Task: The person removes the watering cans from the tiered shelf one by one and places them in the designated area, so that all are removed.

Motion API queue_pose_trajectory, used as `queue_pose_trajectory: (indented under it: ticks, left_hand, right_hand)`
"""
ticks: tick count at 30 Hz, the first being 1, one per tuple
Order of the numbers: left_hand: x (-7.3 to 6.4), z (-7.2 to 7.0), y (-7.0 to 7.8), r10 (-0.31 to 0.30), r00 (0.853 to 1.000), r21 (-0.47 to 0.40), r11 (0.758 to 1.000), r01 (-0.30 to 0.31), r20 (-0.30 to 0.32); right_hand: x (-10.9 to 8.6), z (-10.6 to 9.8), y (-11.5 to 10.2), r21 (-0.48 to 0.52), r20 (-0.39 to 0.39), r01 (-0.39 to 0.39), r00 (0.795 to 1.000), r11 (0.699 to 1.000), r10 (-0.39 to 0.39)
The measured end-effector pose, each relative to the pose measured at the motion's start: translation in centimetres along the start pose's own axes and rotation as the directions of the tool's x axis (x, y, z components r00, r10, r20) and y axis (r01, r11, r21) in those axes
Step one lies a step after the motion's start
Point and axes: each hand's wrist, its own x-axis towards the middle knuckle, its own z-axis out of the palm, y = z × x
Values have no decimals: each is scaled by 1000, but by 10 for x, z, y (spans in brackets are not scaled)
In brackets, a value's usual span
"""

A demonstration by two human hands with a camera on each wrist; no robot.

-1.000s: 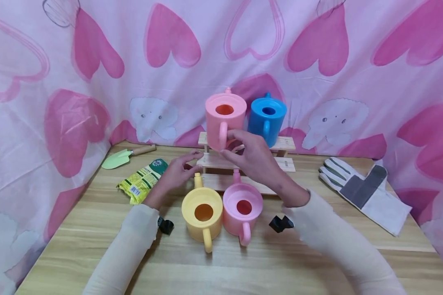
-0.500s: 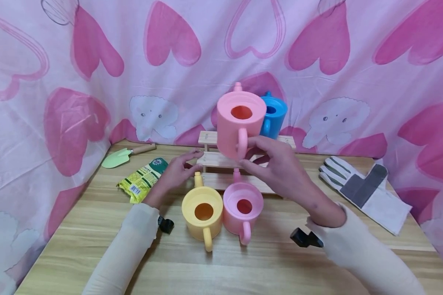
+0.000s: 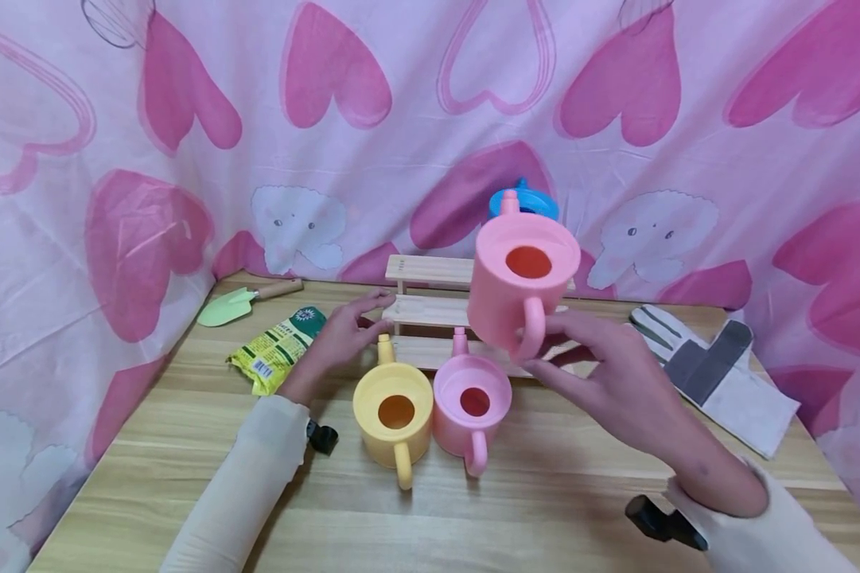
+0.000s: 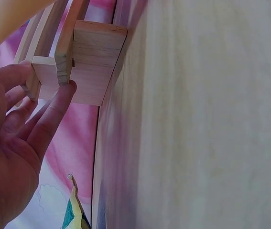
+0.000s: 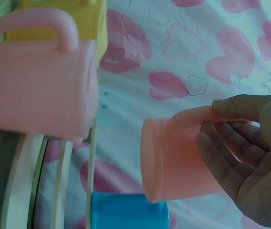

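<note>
My right hand [image 3: 609, 382] pinches the handle of a light pink watering can [image 3: 523, 278], raised in front of the rack with its spout pointing away. In the right wrist view, thumb and fingers close around that handle. My left hand [image 3: 344, 330] holds the left end of a stepped wooden rack [image 3: 430, 310]; in the left wrist view its fingers [image 4: 49, 119] lie against the board ends. Near the rack's front stand a yellow watering can [image 3: 392, 414] and a darker pink watering can [image 3: 471, 402]. A blue watering can [image 3: 503, 208] on the top step is mostly hidden by the held one.
A green-bladed trowel [image 3: 232, 306] with a wooden handle and a yellow-green packet [image 3: 275, 354] lie at the left of the table [image 3: 430, 525]. At the right lies a grey and white glove [image 3: 730, 390]. A heart-patterned curtain [image 3: 336, 72] hangs behind.
My right hand has brought the light pink watering can from the top step rightward, down and nearer me, now covering much of the blue can. The left hand has stayed on the rack.
</note>
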Motion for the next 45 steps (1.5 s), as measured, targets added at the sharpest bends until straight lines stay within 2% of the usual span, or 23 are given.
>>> queue_pose_trajectory:
  ticks: [5, 9, 18, 20, 27, 32, 39, 42, 45]
  left_hand:
    - [0, 1, 0, -4, 1000, 3, 1000, 4, 2]
    - [0, 1, 0, -10, 1000, 7, 1000, 10, 1]
    - [0, 1, -2, -18, 1000, 13, 1000, 18, 3]
    - [0, 2, -1, -23, 1000, 15, 1000, 23, 7]
    - [-1, 1, 2, -29, 1000, 14, 999, 28, 5]
    - [0, 0, 2, -30, 1000, 9, 999, 30, 6]
    - [1, 0, 0, -17, 1000, 4, 1000, 17, 1]
    - [0, 0, 0, -12, 1000, 4, 1000, 12, 5]
    - [0, 0, 1, -18, 1000, 12, 1000, 18, 3]
  right_hand:
    - [-23, -8, 4, -36, 13, -10, 1000, 999, 10]
    - [-38, -12, 7, -60, 2, -47, 999, 997, 48]
    - [-66, -12, 19, -123, -21, -190, 982, 974, 189]
    - [-73, -11, 24, -115, -21, -198, 980, 973, 197]
    - [-97, 2, 43, -39, -8, -190, 982, 981, 190]
    - [-114, 17, 53, -51, 8, -231, 973, 972, 231]
    - [-126, 31, 66, -67, -10, -231, 973, 971, 231]
    - [-128, 32, 69, -76, 5, -298, 954, 952, 299]
    - [-128, 33, 70, -95, 29, -376, 924, 922, 380]
